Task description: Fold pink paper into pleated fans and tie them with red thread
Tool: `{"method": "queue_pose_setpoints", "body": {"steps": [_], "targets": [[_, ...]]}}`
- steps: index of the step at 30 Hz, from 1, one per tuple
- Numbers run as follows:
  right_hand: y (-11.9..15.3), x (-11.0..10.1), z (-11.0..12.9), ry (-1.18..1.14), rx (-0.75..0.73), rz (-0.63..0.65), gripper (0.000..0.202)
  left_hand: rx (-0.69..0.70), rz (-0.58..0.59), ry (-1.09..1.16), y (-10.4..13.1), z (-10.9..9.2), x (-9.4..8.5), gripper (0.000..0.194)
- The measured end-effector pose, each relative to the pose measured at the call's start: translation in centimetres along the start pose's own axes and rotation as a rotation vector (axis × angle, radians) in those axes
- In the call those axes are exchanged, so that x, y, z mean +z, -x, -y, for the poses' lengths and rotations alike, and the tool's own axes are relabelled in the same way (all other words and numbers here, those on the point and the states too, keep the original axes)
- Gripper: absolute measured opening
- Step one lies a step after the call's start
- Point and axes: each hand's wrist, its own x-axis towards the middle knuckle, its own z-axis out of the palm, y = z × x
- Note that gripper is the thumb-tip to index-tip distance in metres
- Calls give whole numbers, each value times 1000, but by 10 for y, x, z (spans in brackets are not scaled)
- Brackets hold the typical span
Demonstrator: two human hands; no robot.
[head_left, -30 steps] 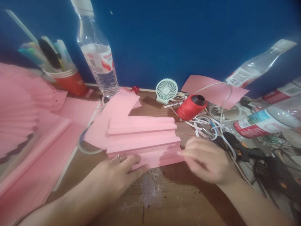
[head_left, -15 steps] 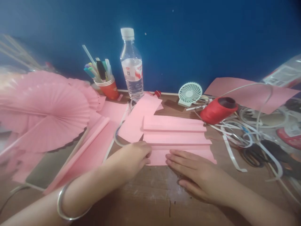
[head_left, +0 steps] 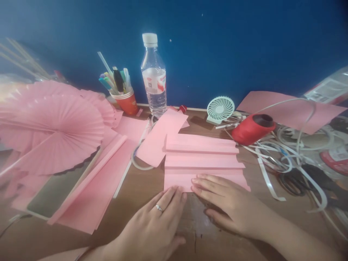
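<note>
Both the left hand (head_left: 159,221) and the right hand (head_left: 228,203) lie palm down, grasping nothing, their fingertips at the near edge of the pleated paper (head_left: 201,159), which sits on the tabletop (head_left: 144,192) to the near left of the spool (head_left: 251,130). Pressing here seems best done with light, even weight across the edge, keeping it parallel to the ridges (a heavy palm could squash the pleats behind).
</note>
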Motion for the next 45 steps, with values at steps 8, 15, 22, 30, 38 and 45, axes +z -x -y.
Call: {"method": "queue_pose_setpoints", "body": {"steps": [8, 15, 22, 30, 38, 45], "targets": [[0, 0, 0, -35, 14, -22, 49, -66, -123, -47, 21, 11, -5, 45], [0, 0, -1, -69, 16, -45, 51, -161, 18, 88, 16, 22, -10, 48], [-4, -2, 3, -72, 5, -66, 47, 27, 80, 134, -23, 14, -12, 49], [22, -21, -19, 86, 98, -140, 25, -42, 43, -19, 0, 17, -18, 45], [80, -29, -42, 166, 249, -205, 24, -129, 21, 8, 17, 22, -21, 46], [61, -29, -19, 221, 231, -301, 19, -214, 35, 83, -13, 14, -35, 25]]}}
